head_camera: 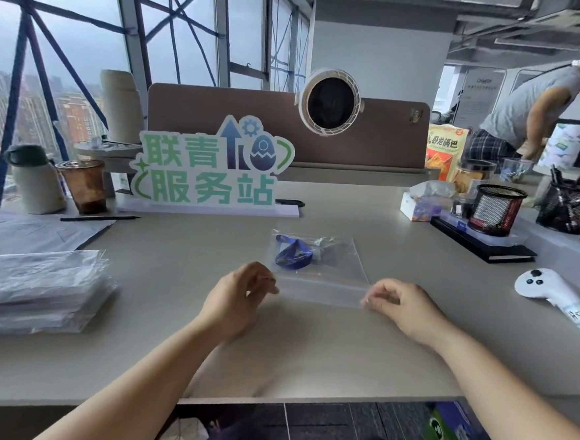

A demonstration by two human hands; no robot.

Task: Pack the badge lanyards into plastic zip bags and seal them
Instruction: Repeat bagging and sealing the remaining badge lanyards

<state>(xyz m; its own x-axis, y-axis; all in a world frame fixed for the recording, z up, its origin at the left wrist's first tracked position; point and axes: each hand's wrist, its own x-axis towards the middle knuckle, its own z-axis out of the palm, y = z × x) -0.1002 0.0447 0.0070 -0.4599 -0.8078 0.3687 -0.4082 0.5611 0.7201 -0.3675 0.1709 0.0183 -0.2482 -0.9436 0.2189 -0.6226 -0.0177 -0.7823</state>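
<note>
Lanyard (291, 254) inside zip bag (341, 275)

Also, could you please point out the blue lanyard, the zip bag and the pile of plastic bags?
blue lanyard (291, 253), head view, on its folded strap.
zip bag (341, 270), head view, on its clear right half.
pile of plastic bags (33, 284), head view, on its top layer.

Left hand (242, 288) and right hand (392, 301) pinch near corners of zip bag (326, 274) flat on desk (175, 263); blue lanyard (291, 252) inside.

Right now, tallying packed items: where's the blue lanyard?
Head view, centre: lanyard inside zip bag, its near edge pinched by left hand and right hand.
</note>
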